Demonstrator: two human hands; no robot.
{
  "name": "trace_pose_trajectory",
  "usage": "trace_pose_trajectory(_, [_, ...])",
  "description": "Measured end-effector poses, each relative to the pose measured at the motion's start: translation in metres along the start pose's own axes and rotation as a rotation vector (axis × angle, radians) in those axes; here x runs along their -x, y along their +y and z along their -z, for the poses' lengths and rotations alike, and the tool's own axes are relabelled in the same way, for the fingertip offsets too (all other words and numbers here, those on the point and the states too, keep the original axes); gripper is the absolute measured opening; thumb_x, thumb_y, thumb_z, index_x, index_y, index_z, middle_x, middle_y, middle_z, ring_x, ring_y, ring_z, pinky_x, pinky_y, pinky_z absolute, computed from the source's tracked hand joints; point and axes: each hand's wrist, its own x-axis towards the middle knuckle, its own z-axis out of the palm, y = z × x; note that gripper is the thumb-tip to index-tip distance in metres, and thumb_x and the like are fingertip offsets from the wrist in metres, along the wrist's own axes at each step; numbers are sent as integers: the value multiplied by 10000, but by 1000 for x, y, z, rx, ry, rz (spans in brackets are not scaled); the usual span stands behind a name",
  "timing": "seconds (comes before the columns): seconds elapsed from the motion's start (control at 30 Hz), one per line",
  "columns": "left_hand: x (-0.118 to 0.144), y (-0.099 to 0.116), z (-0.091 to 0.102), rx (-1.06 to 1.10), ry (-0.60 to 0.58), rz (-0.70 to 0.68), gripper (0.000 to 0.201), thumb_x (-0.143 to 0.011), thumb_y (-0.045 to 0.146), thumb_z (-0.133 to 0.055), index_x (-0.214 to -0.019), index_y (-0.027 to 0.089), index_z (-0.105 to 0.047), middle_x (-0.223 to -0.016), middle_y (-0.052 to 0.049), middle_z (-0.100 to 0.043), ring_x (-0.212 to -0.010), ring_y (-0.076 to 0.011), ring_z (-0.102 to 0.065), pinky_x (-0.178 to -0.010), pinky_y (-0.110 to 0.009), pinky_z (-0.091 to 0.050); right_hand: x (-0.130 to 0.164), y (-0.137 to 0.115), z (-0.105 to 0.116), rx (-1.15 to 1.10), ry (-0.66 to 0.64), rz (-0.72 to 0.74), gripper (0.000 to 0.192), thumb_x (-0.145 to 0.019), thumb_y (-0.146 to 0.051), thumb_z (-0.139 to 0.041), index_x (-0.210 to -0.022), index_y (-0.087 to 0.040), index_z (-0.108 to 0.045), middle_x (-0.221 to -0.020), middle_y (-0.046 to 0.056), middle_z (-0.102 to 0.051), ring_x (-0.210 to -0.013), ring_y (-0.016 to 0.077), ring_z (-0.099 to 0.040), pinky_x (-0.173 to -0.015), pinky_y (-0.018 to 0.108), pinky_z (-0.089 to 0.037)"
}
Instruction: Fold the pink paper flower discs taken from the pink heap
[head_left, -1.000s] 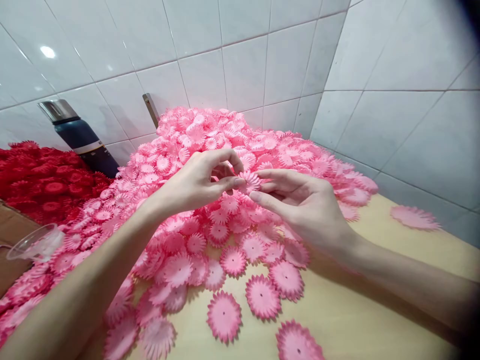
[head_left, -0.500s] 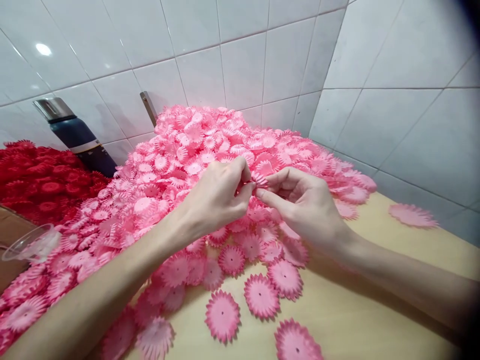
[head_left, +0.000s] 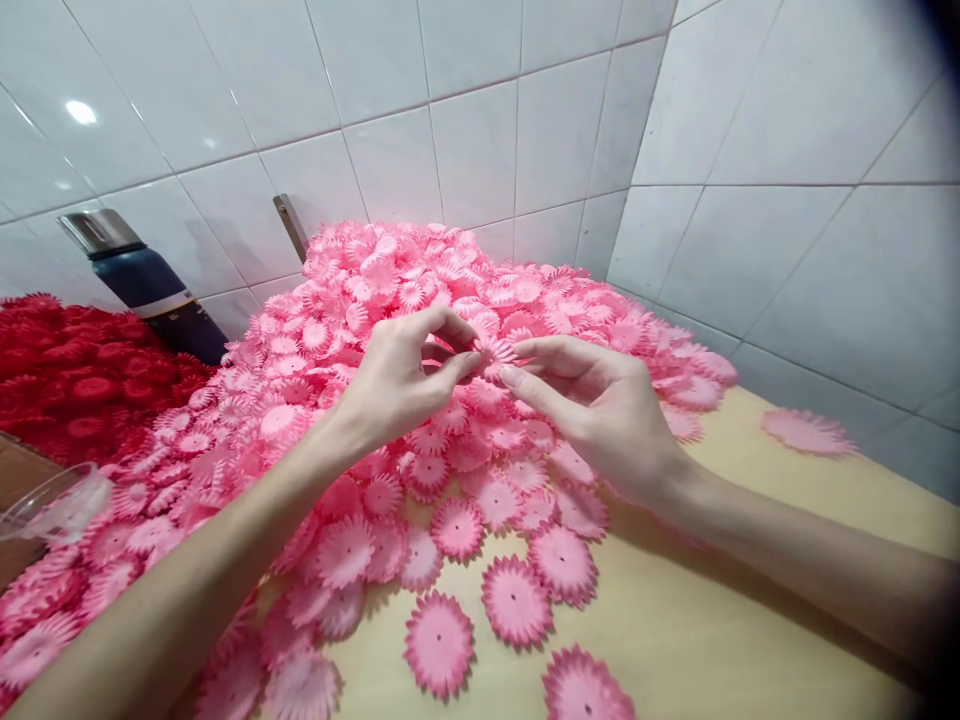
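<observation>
Both hands meet above the pink heap point(head_left: 420, 300): left hand point(head_left: 397, 380) and right hand point(head_left: 600, 410) pinch one pink paper flower point(head_left: 495, 352) between fingertips.

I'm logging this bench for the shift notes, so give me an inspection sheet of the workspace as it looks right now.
Surface: pale wooden tabletop, bare toward the right and near edge.
Job's things: one small pink flower piece pinched between both hands above the big pink pile; loose flat pink pieces spread in front of it.
Clutter: red pile at left; dark blue flask with steel cap; clear plastic cup at the left edge; one stray pink piece at right.
Grippers: left hand and right hand both pinch the flower piece with their fingertips.
Cables: nothing seen.
Surroundings: white tiled walls meeting in a corner; metal strip leaning behind the pile.
</observation>
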Motion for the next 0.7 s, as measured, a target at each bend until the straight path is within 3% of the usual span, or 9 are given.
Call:
trace_pose_trajectory(0.33, [7, 11, -11, -158, 53, -125, 51, -805, 94, -624, -761, 95, -650, -706, -53, -663, -574, -125, -621, -505, -242, -540, -2, -4, 2, -4, 52, -99, 159, -765, -261, -721, -894, -177, -681, -660, 1, -641, -608, 139, -603, -539, 263, -481])
trace_pose_trajectory(0.57, [9, 18, -14, -227, 80, -197, 35, -796, 98, -643, -769, 94, -664, -716, -51, -663, -614, -137, -628, -547, -261, -556, -5, -9, 5, 17, 100, -82, 72, -743, -164, -698, -800, -182, -658, -590, -29, -593, -535, 113, -556, -482, 242, -448])
trace_pose_trajectory(0.63, [10, 17, -13, -197, 51, -170, 62, -804, 138, -668, -844, 90, -661, -777, -64, -689, -649, -145, -660, -589, -264, -582, -6, -9, 5, -37, 93, -106, 69, -750, -166, -700, -805, -190, -665, -633, -14, -637, -578, 124, -600, -521, 247, -488])
trace_pose_trajectory(0.7, [10, 16, -12, -184, 15, -152, 267, -793, 175, -710, -1038, 101, -632, -879, -75, -713, -705, -152, -691, -641, -266, -600, -6, -8, 5, -105, 60, -120, 59, -769, -197, -704, -824, -199, -682, -706, 7, -686, -655, 147, -651, -591, 270, -538])
